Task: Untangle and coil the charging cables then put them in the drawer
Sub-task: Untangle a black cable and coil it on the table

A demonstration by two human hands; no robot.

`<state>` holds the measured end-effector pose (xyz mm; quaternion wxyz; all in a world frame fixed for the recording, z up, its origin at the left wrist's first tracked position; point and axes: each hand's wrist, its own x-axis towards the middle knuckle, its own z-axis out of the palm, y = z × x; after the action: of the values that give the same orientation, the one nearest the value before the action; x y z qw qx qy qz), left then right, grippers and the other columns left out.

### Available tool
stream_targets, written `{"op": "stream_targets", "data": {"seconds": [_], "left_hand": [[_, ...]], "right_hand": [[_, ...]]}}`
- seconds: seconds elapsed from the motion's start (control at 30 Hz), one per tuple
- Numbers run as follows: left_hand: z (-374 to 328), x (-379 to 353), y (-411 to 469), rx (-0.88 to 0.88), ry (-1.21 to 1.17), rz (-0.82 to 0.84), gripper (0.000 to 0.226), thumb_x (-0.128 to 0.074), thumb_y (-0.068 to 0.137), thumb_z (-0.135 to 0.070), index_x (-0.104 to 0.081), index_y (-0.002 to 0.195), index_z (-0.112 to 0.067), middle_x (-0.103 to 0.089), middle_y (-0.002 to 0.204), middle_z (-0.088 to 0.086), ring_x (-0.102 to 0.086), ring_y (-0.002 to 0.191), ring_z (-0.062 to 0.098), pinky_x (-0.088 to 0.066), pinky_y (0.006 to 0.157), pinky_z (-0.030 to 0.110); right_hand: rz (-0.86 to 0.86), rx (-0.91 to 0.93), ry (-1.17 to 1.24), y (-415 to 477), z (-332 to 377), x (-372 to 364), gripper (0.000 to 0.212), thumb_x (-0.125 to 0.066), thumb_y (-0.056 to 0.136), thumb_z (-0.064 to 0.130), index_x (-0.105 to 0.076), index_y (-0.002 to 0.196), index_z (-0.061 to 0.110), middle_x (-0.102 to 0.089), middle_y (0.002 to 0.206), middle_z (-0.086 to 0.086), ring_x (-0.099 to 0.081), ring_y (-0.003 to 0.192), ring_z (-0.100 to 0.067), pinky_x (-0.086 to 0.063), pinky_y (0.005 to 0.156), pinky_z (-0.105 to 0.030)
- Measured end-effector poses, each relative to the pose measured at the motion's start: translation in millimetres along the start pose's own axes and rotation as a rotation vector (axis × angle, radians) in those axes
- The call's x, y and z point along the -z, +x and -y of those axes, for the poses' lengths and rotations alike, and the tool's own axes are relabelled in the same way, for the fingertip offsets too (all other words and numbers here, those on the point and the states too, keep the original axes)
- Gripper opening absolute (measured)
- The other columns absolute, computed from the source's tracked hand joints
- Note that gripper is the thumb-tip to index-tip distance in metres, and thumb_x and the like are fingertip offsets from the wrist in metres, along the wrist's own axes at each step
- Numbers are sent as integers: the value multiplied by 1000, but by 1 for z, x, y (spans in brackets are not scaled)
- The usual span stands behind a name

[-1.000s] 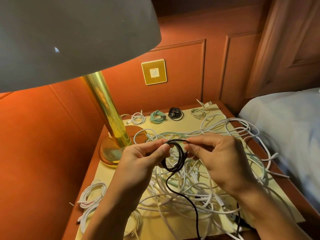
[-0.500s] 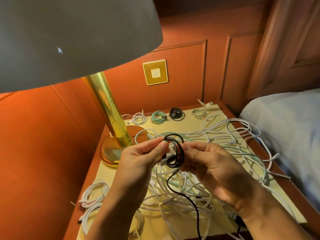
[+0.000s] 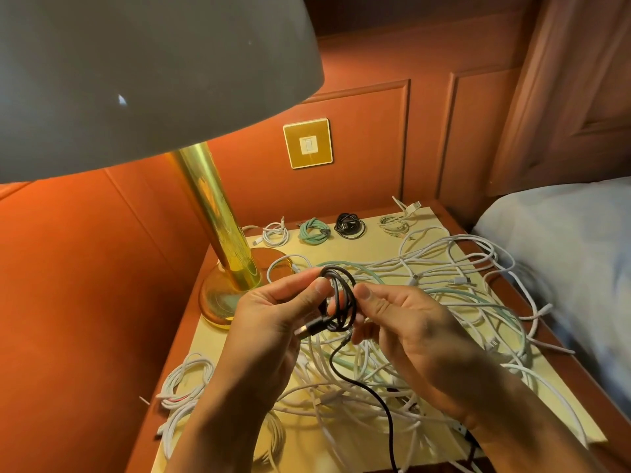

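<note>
Large grey-white lamp shade fills the 10 o'clock quarter of the view. Below it the wooden nightstand with a pale yellow top carries everything else; no drawer is in view.

A loose tangle of white and mint-green charging cables sprawls from centre to 4 o'clock. A bundle of white cables lies at 8 o'clock. Four small finished coils sit in a row at 12 o'clock: white coil, mint coil, black coil, pale coil.

My left hand pinches the thin black braided cable between thumb and forefinger, holding its wound loops upright at centre, above the tangle. My right hand grips the same cable at the loops' 3 o'clock side, fingers curled beneath. The black tail hangs toward 6 o'clock and runs out of view.

Assessment: coiling of this cable is in hand, partly done. The next move calls for my right hand to draw up the tail and lay another turn while my left keeps the loops pinched.
</note>
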<state>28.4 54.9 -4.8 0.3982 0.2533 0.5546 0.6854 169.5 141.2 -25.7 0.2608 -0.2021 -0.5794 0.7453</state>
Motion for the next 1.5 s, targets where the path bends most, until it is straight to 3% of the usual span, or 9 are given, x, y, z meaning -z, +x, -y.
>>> {"op": "stream_targets", "data": {"seconds": [0.17,0.27,0.43,0.57,0.67,0.9,1.13,1.27,1.5], "left_hand": [[-1,1,1,-64,40,-8,22,-73,69,-9,-83,88,-10,-78,97,16,-75,92,26,-58,88,36],[0,-1,-1,-131,74,-40,31,-75,68,-12,-79,98,-4,-78,98,16,-74,98,30,-60,87,34],[0,5,1,-161,135,-61,35,-73,76,-14,-74,109,-1,-78,100,14,-73,101,31,-60,88,35],[-1,5,0,-208,392,-1,14,-68,90,-11,-75,100,-18,-79,93,-2,-74,90,13,-57,78,24],[-2,1,-4,-225,581,77,23,-65,96,-9,-71,95,-32,-77,89,-18,-71,86,-2,-51,72,10],[0,-2,-5,-201,675,60,19,-59,101,-17,-73,94,-26,-75,83,-12,-66,75,-1,-51,67,12],[-4,-1,-8,-348,891,2,32,-60,101,-19,-58,86,-46,-69,88,-20,-63,89,-7,-54,75,15],[-4,2,-6,-301,773,14,28,-60,100,-15,-64,89,-41,-74,83,-13,-67,84,-1,-54,73,15],[-3,6,-2,-12,264,81,21,-56,98,-5,-75,105,-3,-77,94,17,-71,84,24,-60,80,34]], "right_hand": [[13,-55,159,-3,2,-3,38,-60,91,51,-78,81,20,-65,87,-4,-52,78,-14,-39,80,-37],[41,-17,-26,-6,4,-11,41,-62,81,62,-72,81,23,-57,79,3,-48,75,-11,-42,74,-29],[-171,82,-365,-9,-1,-12,3,-67,96,28,-70,97,26,-67,71,3,-64,67,-12,-56,70,-36],[-371,215,-488,-3,-5,-2,19,-68,96,19,-73,112,28,-70,69,9,-67,61,-7,-51,59,-21],[-508,398,-698,-2,-4,9,15,-70,94,13,-77,103,23,-68,78,13,-66,65,-5,-51,61,-16],[-502,642,-1013,-2,4,20,12,-72,91,9,-77,100,14,-67,92,6,-61,88,-3,-45,77,-4],[-566,745,-1087,-4,5,25,14,-70,90,7,-77,102,8,-67,94,1,-58,86,-2,-42,81,0],[-546,725,-1066,-1,4,28,14,-70,90,9,-77,103,10,-67,94,2,-59,84,-3,-46,80,-4],[-390,511,-1176,1,-2,34,17,-76,88,17,-79,104,20,-63,96,9,-57,93,-11,-50,78,-20]]}}
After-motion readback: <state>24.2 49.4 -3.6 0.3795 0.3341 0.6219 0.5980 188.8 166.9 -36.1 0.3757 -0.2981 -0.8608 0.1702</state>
